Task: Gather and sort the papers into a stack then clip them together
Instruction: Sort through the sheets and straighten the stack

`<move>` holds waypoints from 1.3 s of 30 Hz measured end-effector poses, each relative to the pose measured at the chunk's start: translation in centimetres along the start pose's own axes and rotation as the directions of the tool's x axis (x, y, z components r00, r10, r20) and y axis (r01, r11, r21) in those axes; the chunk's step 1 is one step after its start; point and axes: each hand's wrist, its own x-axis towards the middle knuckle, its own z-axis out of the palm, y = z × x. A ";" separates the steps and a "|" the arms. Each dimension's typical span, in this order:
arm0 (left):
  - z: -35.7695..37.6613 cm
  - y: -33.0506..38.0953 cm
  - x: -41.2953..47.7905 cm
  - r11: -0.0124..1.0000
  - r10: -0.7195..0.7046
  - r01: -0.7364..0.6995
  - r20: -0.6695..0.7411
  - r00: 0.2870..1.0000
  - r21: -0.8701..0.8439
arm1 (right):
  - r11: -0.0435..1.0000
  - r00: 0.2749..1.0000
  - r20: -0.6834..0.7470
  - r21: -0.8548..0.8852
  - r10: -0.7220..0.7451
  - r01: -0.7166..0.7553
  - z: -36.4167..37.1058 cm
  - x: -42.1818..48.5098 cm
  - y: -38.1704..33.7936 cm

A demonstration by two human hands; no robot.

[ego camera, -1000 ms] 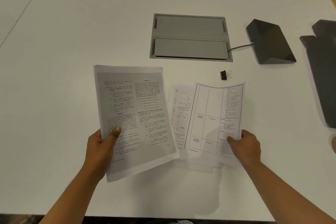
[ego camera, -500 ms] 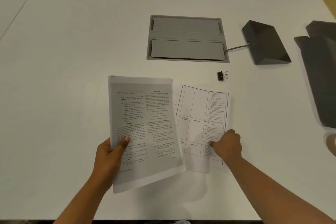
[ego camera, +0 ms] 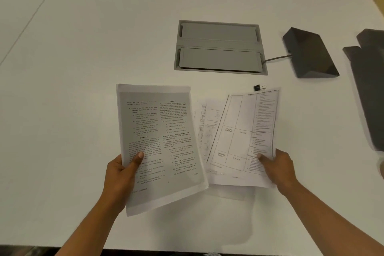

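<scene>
My left hand (ego camera: 122,174) grips a thin stack of printed text pages (ego camera: 160,143) by its lower left edge, lifted off the white table. My right hand (ego camera: 278,170) pinches the lower right corner of a sheet with a ruled table (ego camera: 243,131), raised and curling. Beneath that sheet lie further papers (ego camera: 205,129) with diagrams, fanned out on the table. A small black binder clip (ego camera: 258,87) rests on the table just beyond the top edge of the lifted sheet.
A grey cable hatch (ego camera: 220,48) is set flush into the table (ego camera: 83,48) behind the papers. A dark wedge-shaped box (ego camera: 309,54) with a cable sits to its right, and a dark flat object (ego camera: 369,85) lies at the right edge. The table's near edge runs along the bottom.
The right hand has lifted the ruled sheet off the pile and swung it to the right, uncovering the diagram pages below. The left hand's stack has stayed roughly in place.
</scene>
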 end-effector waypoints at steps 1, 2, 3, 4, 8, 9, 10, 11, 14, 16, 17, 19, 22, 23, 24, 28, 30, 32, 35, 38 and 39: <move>-0.1 0.1 0.1 1.000 0.004 -0.004 -0.003 1.000 0.001 | 0.999 1.000 0.004 0.054 -0.005 0.005 -0.6 -0.1 0.0; -0.3 0.3 0.2 1.000 0.008 -0.008 -0.006 1.000 0.001 | 0.994 1.000 0.005 0.113 -0.006 0.006 -1.3 -0.2 0.0; -0.4 0.4 0.3 1.000 0.011 -0.011 -0.008 1.000 0.001 | 0.985 1.000 0.010 0.175 -0.005 0.003 -1.9 -0.4 0.0; -0.6 0.5 0.4 1.000 0.012 -0.012 -0.011 1.000 0.004 | 0.972 1.000 0.015 0.234 -0.002 -0.001 -2.6 -0.6 0.0; -0.7 0.3 0.6 1.000 0.009 -0.009 -0.018 1.000 0.014 | 0.915 0.999 0.038 0.403 -0.029 0.011 -4.9 -2.0 -0.7; -0.6 0.3 0.5 1.000 0.011 -0.011 -0.010 1.000 0.018 | 0.895 0.997 0.051 0.445 -0.051 0.023 -5.4 -2.3 -0.9; -0.4 0.3 0.4 1.000 0.015 -0.015 0.001 1.000 0.021 | 0.874 0.995 0.071 0.485 -0.069 0.026 -5.8 -2.6 -1.1; -0.2 0.3 0.3 1.000 0.016 -0.017 0.012 1.000 0.019 | 0.858 0.991 0.098 0.514 -0.088 0.026 -6.1 -3.0 -1.3; 0.8 0.7 -0.3 1.000 0.007 -0.006 0.072 0.997 -0.016 | 0.827 0.971 0.188 0.562 -0.150 0.018 -6.3 -4.1 -2.2; 1.7 1.5 -0.9 0.999 0.016 -0.010 0.147 0.989 -0.041 | 0.825 0.951 0.259 0.565 -0.168 -0.007 -5.8 -4.9 -3.1; 2.3 2.0 -1.2 0.998 0.025 -0.015 0.186 0.982 -0.056 | 0.830 0.941 0.287 0.558 -0.177 -0.014 -5.5 -5.2 -3.5; 3.2 3.0 -1.7 0.995 0.043 -0.020 0.246 0.968 -0.097 | 0.842 0.922 0.335 0.538 -0.195 -0.018 -4.6 -5.6 -4.3; 4.3 4.0 -2.2 0.986 0.034 0.012 0.273 0.961 -0.166 | 0.847 0.907 0.364 0.531 -0.212 -0.015 -3.1 -5.9 -5.0; 4.7 4.3 -2.3 0.983 0.029 0.020 0.267 0.963 -0.180 | 0.845 0.900 0.377 0.535 -0.219 -0.019 -2.7 -6.0 -5.2; 5.0 4.5 -2.3 0.981 0.024 0.026 0.253 0.967 -0.193 | 0.841 0.889 0.399 0.540 -0.224 -0.030 -2.3 -6.1 -5.4; 6.2 5.1 -2.6 0.979 0.041 0.006 0.228 0.973 -0.203 | 0.841 0.838 0.495 0.534 -0.230 -0.085 -1.0 -6.5 -5.6; 6.7 5.3 -2.6 0.988 0.058 -0.022 0.235 0.970 -0.154 | 0.859 0.834 0.493 0.509 -0.246 -0.048 -0.5 -6.6 -5.8; 6.8 5.5 -2.6 0.992 0.065 -0.037 0.240 0.969 -0.117 | 0.866 0.845 0.469 0.500 -0.257 -0.014 -0.3 -6.4 -6.1; 6.7 6.0 -2.2 0.990 0.092 -0.055 0.293 0.952 -0.130 | 0.865 0.876 0.398 0.500 -0.272 0.041 -0.5 -5.8 -7.2; 7.0 7.1 -1.7 0.988 0.146 -0.119 0.323 0.935 -0.103 | 0.846 0.875 0.344 0.518 -0.341 0.127 -0.7 -5.1 -8.6; 7.2 7.3 -1.6 0.986 0.165 -0.145 0.321 0.933 -0.086 | 0.838 0.868 0.330 0.523 -0.370 0.158 -0.7 -5.0 -9.2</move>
